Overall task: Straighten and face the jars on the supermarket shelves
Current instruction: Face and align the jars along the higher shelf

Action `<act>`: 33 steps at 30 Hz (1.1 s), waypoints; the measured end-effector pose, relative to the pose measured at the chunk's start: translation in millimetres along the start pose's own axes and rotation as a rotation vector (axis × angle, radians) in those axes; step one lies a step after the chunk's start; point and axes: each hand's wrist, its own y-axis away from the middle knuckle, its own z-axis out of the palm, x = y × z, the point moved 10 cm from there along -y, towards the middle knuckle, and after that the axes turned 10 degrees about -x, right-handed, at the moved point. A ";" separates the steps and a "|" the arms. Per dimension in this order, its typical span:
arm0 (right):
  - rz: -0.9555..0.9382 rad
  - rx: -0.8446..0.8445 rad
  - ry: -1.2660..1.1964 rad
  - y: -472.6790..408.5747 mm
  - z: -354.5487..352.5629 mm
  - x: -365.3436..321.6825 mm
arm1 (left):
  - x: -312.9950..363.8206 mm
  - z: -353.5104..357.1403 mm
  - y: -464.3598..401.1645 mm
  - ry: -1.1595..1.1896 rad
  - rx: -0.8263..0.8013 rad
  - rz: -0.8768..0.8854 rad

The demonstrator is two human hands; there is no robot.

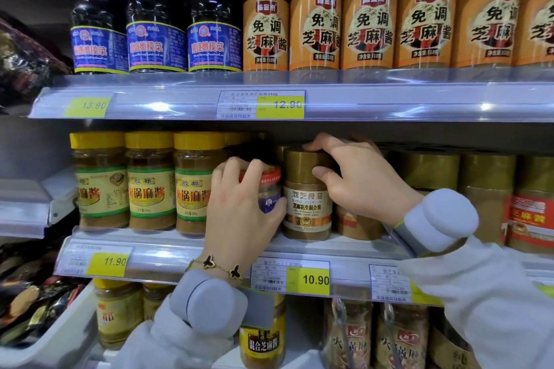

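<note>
On middle shelf (209,241): left hand (242,213) grips red-lidded jar (268,189).

On the middle shelf (192,244) we see the left hand (242,207) curled round a small red-lidded jar (268,189), and the right hand (356,180) gripping the gold lid of a sesame paste jar (307,207) just beside it. Three yellow-lidded jars (151,180) stand to their left, labels facing out.

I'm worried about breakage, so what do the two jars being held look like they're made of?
Gold-lid jar: clear, glossy body, glass or plastic, brown paste showing; lid looks satin metallic. Red-lid jar: also see-through and shiny, mostly hidden by the left hand. Neither material is certain.
</note>
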 end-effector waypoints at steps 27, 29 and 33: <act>-0.121 0.075 -0.499 27.4 -15.8 -42.2 | 24.7 -69.2 17.6 0.529 0.326 0.188; -0.100 -0.010 -0.713 32.0 -12.0 -39.3 | 27.8 -62.6 16.0 0.653 0.261 0.180; -0.039 -0.115 -0.800 45.3 -7.4 -26.2 | 42.7 -44.2 13.3 0.787 0.144 0.191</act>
